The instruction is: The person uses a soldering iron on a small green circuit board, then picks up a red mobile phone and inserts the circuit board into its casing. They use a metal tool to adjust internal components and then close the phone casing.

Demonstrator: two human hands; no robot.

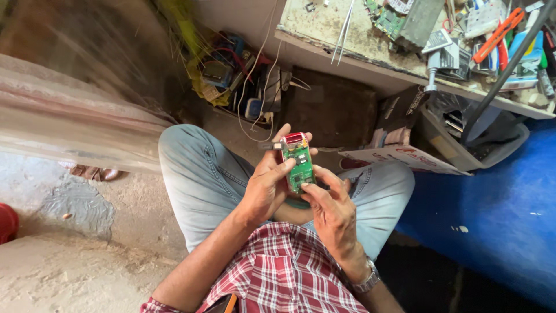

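We held a small green circuit board (299,163) with a red piece at its top end, upright in the air above our lap, between our knees in pale blue jeans (200,174). Our left hand (267,186) wrapped it from the left side, the fingers curled behind it and the thumb pressed across its face near the middle. Our right hand (331,210) met it from below, the fingers (314,191) bent together with the tips touching the board's lower end. A metal wristwatch (366,280) sat on the right wrist, and a red checked shirt (284,272) showed beneath both arms. Beyond our knees the floor held a tangle of cables and small devices (243,81). At the upper right stood the tabletop (324,29), its near edge running towards the right; tweezers (343,30) lay near its left end, and further along lay another green board (387,20) and orange-handled pliers (497,35). A grey bin (463,152) stood under that edge.
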